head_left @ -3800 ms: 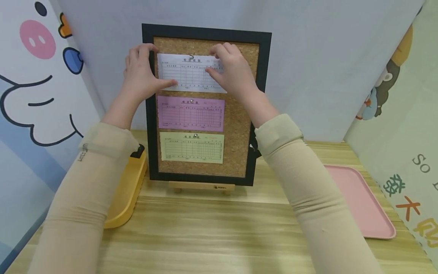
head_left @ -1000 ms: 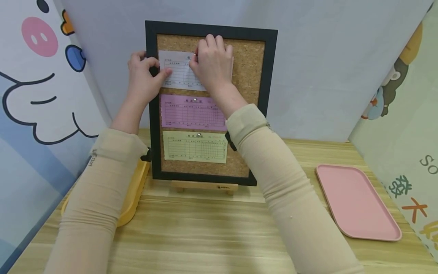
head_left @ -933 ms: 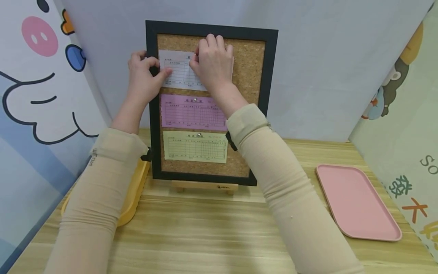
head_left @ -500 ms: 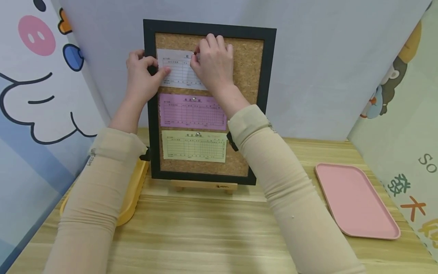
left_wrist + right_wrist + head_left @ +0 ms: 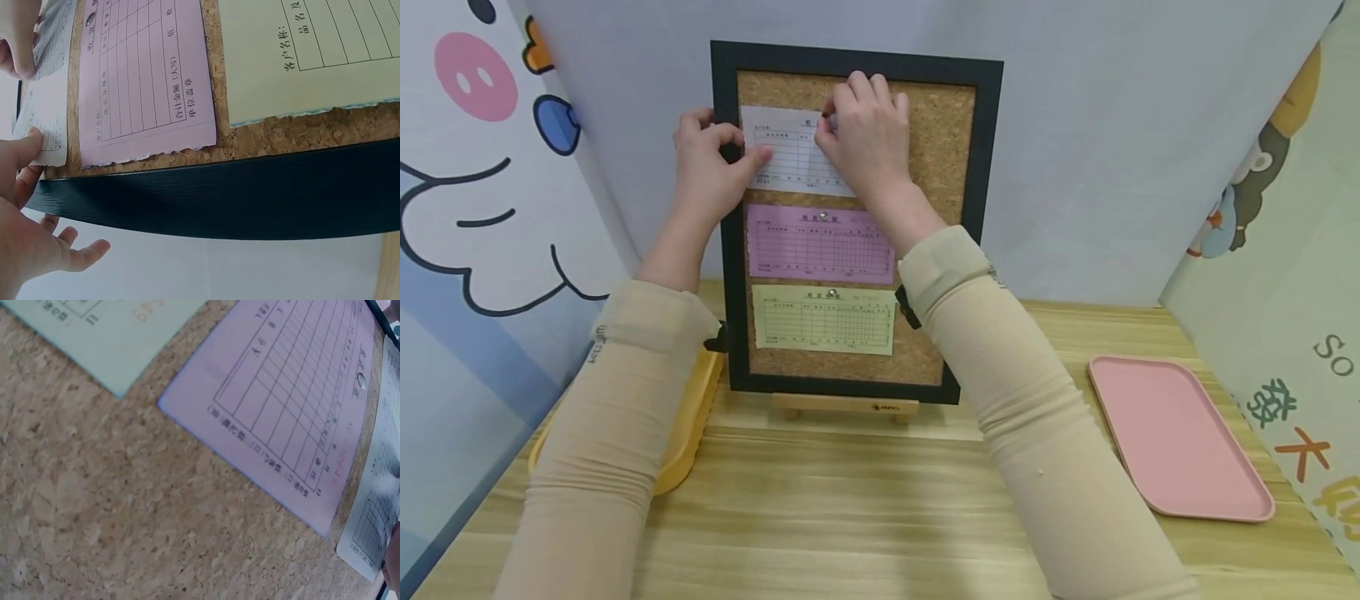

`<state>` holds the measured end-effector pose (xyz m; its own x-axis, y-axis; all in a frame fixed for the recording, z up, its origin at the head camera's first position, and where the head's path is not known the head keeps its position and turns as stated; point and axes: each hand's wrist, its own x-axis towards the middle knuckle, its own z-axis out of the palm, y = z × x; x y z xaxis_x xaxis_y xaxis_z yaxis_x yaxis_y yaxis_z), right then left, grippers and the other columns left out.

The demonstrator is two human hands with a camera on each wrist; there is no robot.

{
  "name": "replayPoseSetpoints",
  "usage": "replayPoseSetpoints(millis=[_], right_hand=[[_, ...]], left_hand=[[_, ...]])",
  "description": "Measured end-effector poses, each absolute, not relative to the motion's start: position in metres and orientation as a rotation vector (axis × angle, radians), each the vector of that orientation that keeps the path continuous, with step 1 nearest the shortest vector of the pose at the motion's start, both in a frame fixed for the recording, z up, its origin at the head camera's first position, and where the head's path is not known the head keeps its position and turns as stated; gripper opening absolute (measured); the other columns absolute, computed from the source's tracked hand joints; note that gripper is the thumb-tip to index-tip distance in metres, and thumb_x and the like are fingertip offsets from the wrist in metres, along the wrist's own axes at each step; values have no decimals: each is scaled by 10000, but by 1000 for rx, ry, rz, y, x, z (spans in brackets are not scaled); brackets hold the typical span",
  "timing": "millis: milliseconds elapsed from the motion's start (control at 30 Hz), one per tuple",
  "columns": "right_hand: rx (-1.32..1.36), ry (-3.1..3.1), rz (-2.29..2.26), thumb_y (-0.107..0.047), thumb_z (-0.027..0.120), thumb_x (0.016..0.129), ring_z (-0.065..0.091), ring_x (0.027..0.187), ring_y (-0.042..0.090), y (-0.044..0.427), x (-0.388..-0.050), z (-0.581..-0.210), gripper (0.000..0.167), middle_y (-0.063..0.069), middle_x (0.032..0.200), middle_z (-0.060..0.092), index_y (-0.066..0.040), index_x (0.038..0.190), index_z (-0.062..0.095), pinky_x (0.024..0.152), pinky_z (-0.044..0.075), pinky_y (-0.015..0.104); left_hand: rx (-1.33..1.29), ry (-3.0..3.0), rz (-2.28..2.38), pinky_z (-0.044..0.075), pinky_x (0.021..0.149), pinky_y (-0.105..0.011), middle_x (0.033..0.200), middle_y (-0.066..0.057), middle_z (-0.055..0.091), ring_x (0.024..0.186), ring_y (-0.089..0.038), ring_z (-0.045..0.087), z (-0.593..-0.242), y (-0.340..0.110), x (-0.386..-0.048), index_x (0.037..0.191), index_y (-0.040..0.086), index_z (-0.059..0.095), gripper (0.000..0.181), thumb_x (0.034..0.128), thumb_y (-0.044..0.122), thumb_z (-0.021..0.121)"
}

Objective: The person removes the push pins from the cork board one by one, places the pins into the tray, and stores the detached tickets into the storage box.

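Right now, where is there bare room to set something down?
Free: the wooden tabletop before the framed corkboard, between the sleeves; inside the pink tray. Crowded: around the white receipt slip, partly covered by the left hand and right hand. The yellow tray is mostly hidden.

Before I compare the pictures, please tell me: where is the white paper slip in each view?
Head: white slip above centre, slightly left, partly behind the right hand.
Left wrist: white slip at upper left, partly covered.
Right wrist: white slip along the right edge, cut off.
Shared landmark: the pink slip, next to it in all three.
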<state>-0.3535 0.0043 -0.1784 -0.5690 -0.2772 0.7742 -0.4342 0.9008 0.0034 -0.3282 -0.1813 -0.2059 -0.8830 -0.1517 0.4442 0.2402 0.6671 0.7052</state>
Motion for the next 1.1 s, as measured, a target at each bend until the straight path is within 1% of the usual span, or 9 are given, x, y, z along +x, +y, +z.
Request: replayPoseSetpoints(millis=[133,333,467,567,767,900,967,1033,1100], right_hand=[[524,-2203,246,-264,519,923,500,971,194,7,-353,-178,198,24,998,585,-123,983,645,804,367,342],[556,-2200,262,-267,517,930,498,970,197,13,-347,-175,214,34,1009,585,-111,1001,645,791,371,333],[558,-2200,276,-269,512,937,504,982,203,21,-341,-171,229,43,1023,592,-102,1007,651,795,382,336],[566,-2195,294,-273,511,942,505,991,207,28,-335,-167,241,53,1025,597,-91,1010,654,807,388,334],[623,-2182,357,-260,514,947,508,992,219,47,-322,-156,253,89,1004,593,-56,1007,650,845,394,327],[646,-2183,401,-256,519,948,516,981,219,59,-314,-148,263,109,999,583,-35,1007,647,852,417,301],[652,-2185,424,-252,524,947,513,974,216,66,-310,-146,266,119,992,578,-22,1006,645,845,423,289],[662,-2182,447,-246,532,943,508,968,219,72,-307,-144,264,124,992,572,-13,1001,644,834,420,280],[678,-2158,472,-224,544,936,502,946,232,80,-304,-143,252,136,967,569,3,981,646,825,407,292]], left_hand=[[-58,-2416,-1128,205,1128,-314,1526,-55,186,1415,-200,113,-204,-181,-327,976,8,578,408,883,402,626],[-15,-2455,-1118,200,1132,-316,1539,-48,168,1421,-206,96,-200,-179,-324,999,9,583,418,891,411,607],[22,-2478,-1110,218,1127,-314,1544,-39,161,1424,-207,91,-196,-179,-321,1001,22,575,408,899,417,590],[55,-2473,-1120,245,1113,-295,1534,-29,180,1419,-194,106,-193,-178,-319,975,36,573,389,898,417,591],[117,-2432,-1155,275,1086,-256,1498,-15,223,1393,-153,151,-187,-180,-313,912,111,539,314,899,421,589],[155,-2432,-1157,264,1078,-230,1483,-11,224,1368,-137,168,-180,-180,-306,955,125,540,315,902,434,576],[165,-2434,-1143,298,1024,-213,1408,16,292,1290,-121,244,-178,-180,-302,960,132,543,316,901,440,573],[161,-2431,-1143,353,926,-215,1249,50,407,1163,-100,338,-175,-179,-299,965,129,559,317,900,439,577],[143,-2417,-1152,373,816,-220,1058,91,456,1013,-78,384,-174,-178,-296,953,140,575,303,898,438,584]])
